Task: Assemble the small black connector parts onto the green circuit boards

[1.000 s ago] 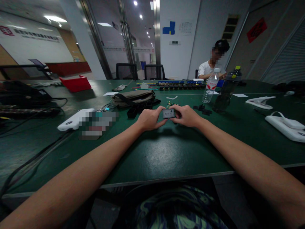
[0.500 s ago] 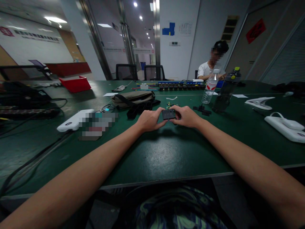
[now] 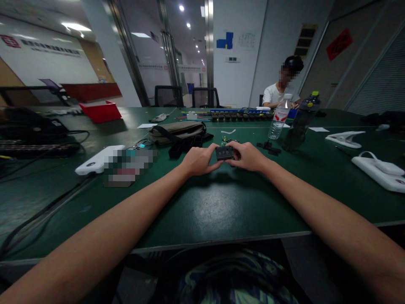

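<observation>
Between both hands, a little above the green table (image 3: 218, 207), is a small black rectangular plastic module (image 3: 224, 153). Pale letters, perhaps "SPD", show on the side facing me. My left hand (image 3: 198, 160) pinches its left end between thumb and fingers. At the right end, my right hand (image 3: 248, 155) grips it with thumb and index finger curled round. Just behind the module lie small green parts (image 3: 225, 140), partly hidden by it and too small to make out. Several small black pieces (image 3: 270, 147) lie to the right of my right hand.
A grey-brown bag (image 3: 177, 131) and a black slotted tray (image 3: 185, 147) lie left of my hands. Rightward stand a clear water bottle (image 3: 278, 120) and a dark bottle (image 3: 299, 126). White devices (image 3: 99, 160) flank both sides. A person (image 3: 278, 90) sits across the table.
The module has tilted slightly in my fingers, so the lettering on its near side now shows. Both hands keep their hold in nearly the same place.
</observation>
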Demonstrator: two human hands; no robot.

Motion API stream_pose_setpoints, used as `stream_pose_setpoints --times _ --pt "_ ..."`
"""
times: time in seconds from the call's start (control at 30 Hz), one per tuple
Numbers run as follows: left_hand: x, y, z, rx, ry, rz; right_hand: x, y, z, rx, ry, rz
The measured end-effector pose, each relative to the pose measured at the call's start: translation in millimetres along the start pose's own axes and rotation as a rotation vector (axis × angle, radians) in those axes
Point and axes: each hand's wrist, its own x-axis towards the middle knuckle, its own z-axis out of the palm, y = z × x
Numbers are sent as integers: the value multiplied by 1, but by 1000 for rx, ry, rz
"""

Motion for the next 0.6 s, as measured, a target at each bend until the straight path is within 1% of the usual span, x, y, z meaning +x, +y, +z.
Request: stream_pose_setpoints --times 0.3,0.6 --pt "0 -1 0 22 5 16 0 0 1 16 0 2" --pt "0 0 1 56 -7 16 0 -4 -1 6 -28 18"
